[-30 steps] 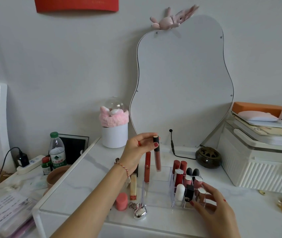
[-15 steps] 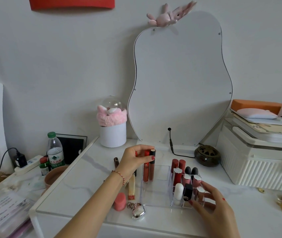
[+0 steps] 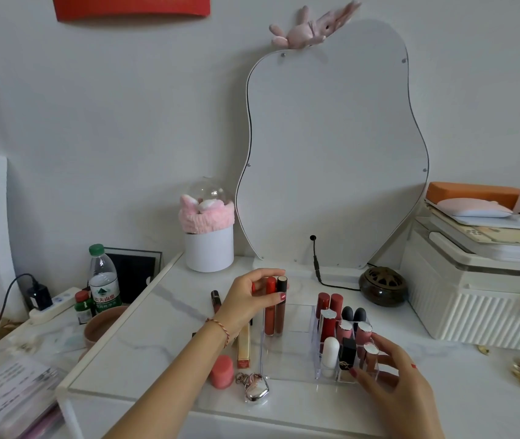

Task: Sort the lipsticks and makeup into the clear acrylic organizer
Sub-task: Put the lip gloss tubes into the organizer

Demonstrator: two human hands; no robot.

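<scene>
The clear acrylic organizer (image 3: 287,359) stands on the white vanity top. Several lipsticks (image 3: 337,327) fill its small right compartments. My left hand (image 3: 249,296) pinches the caps of two lip gloss tubes (image 3: 275,312), one red-capped and one black-capped, standing upright in the organizer's left section. My right hand (image 3: 391,375) holds the organizer's front right corner, fingers curled against its wall. Loose on the table to the left lie a gold lipstick tube (image 3: 243,346), a dark tube (image 3: 215,299), a pink round pot (image 3: 221,371) and a silver heart-shaped case (image 3: 256,391).
A wavy mirror (image 3: 331,147) leans on the wall behind. A white pot with a pink headband (image 3: 209,242) stands at the back left, a dark incense holder (image 3: 382,285) and white storage box (image 3: 480,296) to the right. A water bottle (image 3: 103,280) stands on a lower table.
My left hand has lowered the two lip gloss tubes from above the organizer down into its left section. My right hand has stayed on the organizer's corner.
</scene>
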